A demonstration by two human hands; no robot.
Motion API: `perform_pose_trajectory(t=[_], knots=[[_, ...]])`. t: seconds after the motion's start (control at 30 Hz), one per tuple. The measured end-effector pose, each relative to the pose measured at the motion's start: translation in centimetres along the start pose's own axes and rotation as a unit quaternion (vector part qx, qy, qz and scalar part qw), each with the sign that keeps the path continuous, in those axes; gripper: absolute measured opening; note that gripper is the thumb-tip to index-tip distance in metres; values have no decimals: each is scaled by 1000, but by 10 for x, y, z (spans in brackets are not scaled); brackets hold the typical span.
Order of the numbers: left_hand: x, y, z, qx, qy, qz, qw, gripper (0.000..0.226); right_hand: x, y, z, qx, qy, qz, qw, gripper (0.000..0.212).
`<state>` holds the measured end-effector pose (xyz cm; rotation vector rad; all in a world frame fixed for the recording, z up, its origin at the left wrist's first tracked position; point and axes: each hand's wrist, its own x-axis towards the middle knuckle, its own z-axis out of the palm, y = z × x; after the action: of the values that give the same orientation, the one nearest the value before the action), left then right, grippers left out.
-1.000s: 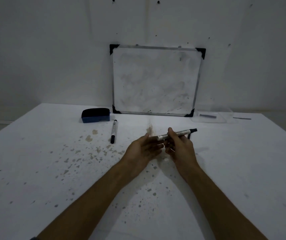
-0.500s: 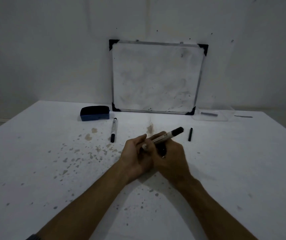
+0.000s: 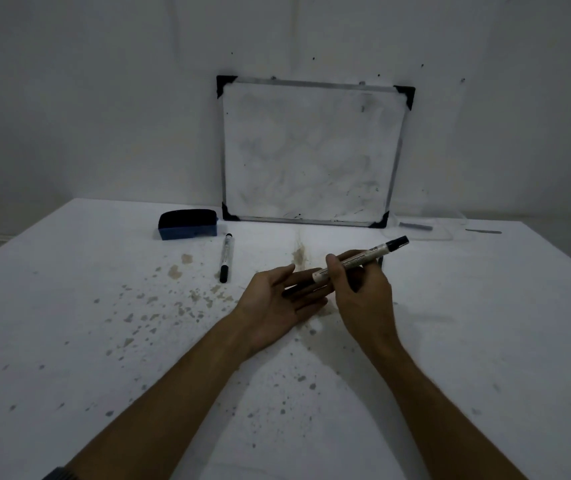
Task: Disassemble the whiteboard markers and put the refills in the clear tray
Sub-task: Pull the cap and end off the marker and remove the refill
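My right hand [image 3: 360, 289] pinches the marker [image 3: 360, 259] mid-barrel, tilted up in front of the whiteboard [image 3: 311, 150], while my left hand [image 3: 277, 303] lies open, palm up, under its near end. It looks light, stiff and slick, so I'd grip the barrel firmly and pull the refill out endwise toward the clear tray [image 3: 446, 233], right of the whiteboard.

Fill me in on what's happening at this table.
A person is taking whiteboard markers apart. The right hand grips a marker pointing up and right; the left hand lies open beside its rear end. Another marker lies on the table. The clear tray already holds one dark stick.
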<state>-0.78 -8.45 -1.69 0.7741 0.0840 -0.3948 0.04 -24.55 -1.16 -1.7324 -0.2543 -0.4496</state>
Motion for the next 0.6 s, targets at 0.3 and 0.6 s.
perform_pose_trajectory(t=[0.3, 0.6], knots=[[-3, 8, -9, 201, 24, 38, 978, 18, 18, 10, -16, 110, 22, 132, 985, 38], [-11, 3, -16, 525, 111, 319, 781, 29, 23, 8, -34, -86, -82, 127, 985, 42]])
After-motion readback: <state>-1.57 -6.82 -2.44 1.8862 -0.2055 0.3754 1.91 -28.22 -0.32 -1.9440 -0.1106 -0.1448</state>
